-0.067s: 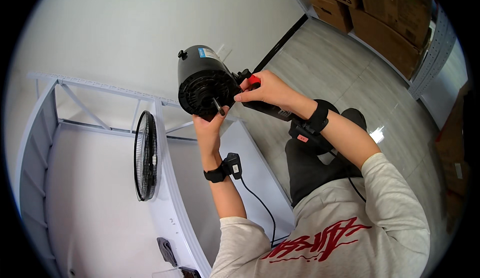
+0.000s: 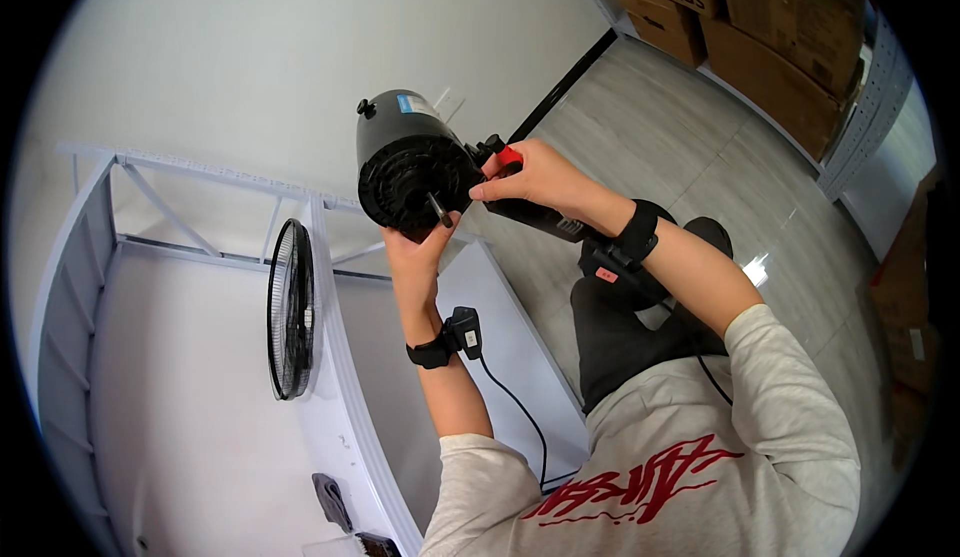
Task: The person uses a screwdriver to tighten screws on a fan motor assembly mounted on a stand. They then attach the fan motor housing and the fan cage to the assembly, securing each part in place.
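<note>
A black fan motor housing (image 2: 405,157) with a short metal shaft at its front is held up in front of me. My left hand (image 2: 420,247) supports it from below, fingers against its vented face. My right hand (image 2: 530,177) grips the black fan neck and stand part (image 2: 545,219) beside the motor, near a red button (image 2: 508,157). Both wrists wear black bands, and a small black device with a cable (image 2: 465,332) hangs from the left one.
A black round fan grille (image 2: 290,309) stands on edge against a white metal shelf frame (image 2: 330,357). Cardboard boxes (image 2: 740,17) are stacked at the upper right on a grey tiled floor. Small dark objects (image 2: 330,502) lie on the white surface below.
</note>
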The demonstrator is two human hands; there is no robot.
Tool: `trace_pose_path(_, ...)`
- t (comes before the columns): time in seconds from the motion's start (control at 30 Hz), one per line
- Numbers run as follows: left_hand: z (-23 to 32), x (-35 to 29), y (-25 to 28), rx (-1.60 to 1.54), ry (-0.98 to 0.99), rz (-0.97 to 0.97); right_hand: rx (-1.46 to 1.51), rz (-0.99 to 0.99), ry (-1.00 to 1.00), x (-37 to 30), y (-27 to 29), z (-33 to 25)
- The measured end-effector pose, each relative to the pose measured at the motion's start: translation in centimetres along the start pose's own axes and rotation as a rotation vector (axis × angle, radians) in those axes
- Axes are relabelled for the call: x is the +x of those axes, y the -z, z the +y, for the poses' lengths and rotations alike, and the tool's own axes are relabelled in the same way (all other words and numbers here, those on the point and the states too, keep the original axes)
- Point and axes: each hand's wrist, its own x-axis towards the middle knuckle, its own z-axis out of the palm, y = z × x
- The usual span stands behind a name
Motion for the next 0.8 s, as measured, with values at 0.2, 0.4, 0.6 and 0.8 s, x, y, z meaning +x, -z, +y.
trace_pose_path(0.2,-2.1,-1.7,-1.8,-0.219,-0.022,0.242,0.058,0.022,-0.01,-0.4,-0.6,-0.4)
trace_pose_path(0.4,-4.4,-3.0,-3.6,-0.521,-0.035,0.394,0.097,0.029,-0.117,-1.5,-1.3,-2.6)
trace_pose_path(0.6,-3.9,-2.9,-4.1,-0.617,0.001,0.417,-0.255,0.159,0.075,-0.5,-0.7,-2.3)
trace_pose_path(0.8,-4.0,-2.8,-5.2,-0.789,-0.038,0.462,-0.245,0.159,0.068,-0.6,-2.1,-4.9)
